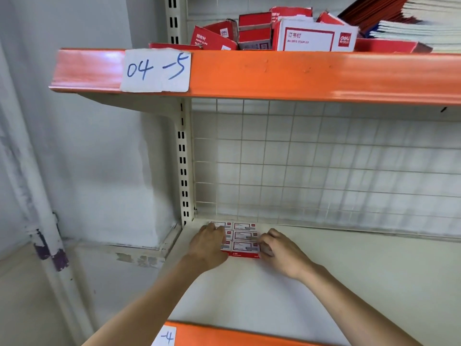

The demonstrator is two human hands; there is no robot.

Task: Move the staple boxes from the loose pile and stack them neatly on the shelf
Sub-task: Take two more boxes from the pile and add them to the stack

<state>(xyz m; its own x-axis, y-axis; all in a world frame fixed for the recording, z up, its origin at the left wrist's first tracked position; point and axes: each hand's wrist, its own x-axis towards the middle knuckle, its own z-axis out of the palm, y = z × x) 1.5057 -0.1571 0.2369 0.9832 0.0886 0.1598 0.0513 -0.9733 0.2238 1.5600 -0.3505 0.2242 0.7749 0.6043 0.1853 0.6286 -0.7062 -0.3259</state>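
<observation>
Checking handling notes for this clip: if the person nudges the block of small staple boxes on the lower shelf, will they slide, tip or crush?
The staple boxes lie flat and low, so tipping seems unlikely. The lower shelf looks smooth, so they probably slide easily. They sit edge to edge as separate boxes between the left hand and right hand, so an uneven push may split the rows.

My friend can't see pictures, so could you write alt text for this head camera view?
Both hands, left hand and right hand, rest on a neat block of small red and white staple boxes in the back left corner of a white shelf. Above, an orange shelf edge labelled 04-5 holds a loose pile of red boxes.
</observation>
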